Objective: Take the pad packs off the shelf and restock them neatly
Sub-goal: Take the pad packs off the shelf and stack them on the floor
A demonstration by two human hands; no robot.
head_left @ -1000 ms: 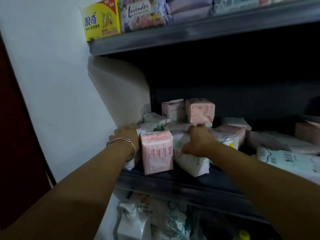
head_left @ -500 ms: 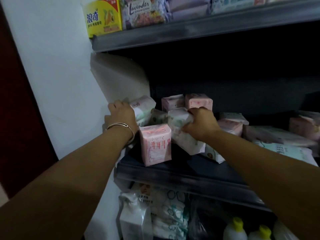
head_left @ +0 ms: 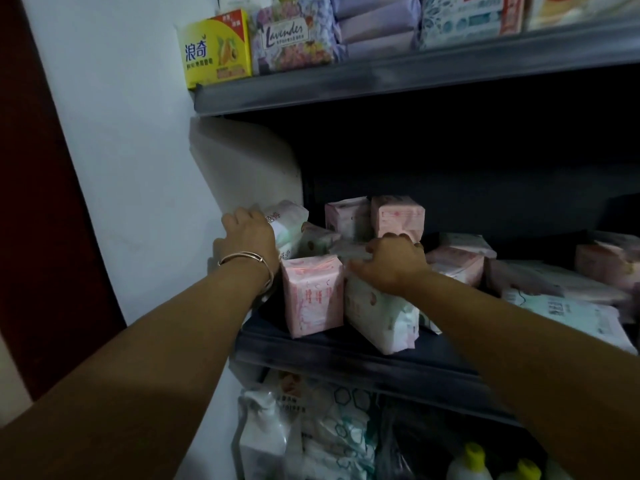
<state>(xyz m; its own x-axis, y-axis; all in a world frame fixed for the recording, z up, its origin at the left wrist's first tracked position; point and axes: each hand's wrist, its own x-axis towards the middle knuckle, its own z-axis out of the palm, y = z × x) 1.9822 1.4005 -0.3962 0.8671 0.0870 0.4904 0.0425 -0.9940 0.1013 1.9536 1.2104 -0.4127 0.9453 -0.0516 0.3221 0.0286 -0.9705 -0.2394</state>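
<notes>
One purple pack (head_left: 292,38) reads "Lavender".

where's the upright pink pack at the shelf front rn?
Head view, left of centre: the upright pink pack stands at the middle shelf front edge, between the left hand and right hand.

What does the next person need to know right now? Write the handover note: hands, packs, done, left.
Left hand grips a white and green pack at the far left of the middle shelf, by the wall.
Right hand rests on top of a white pack standing near the front edge; whether it grips is unclear.
An upright pink pack stands between the hands. Two pink packs sit stacked behind; more lie jumbled to the right.
Done: little yet; no neat row.
Left: clear the packs off the shelf and line them up again.
</notes>
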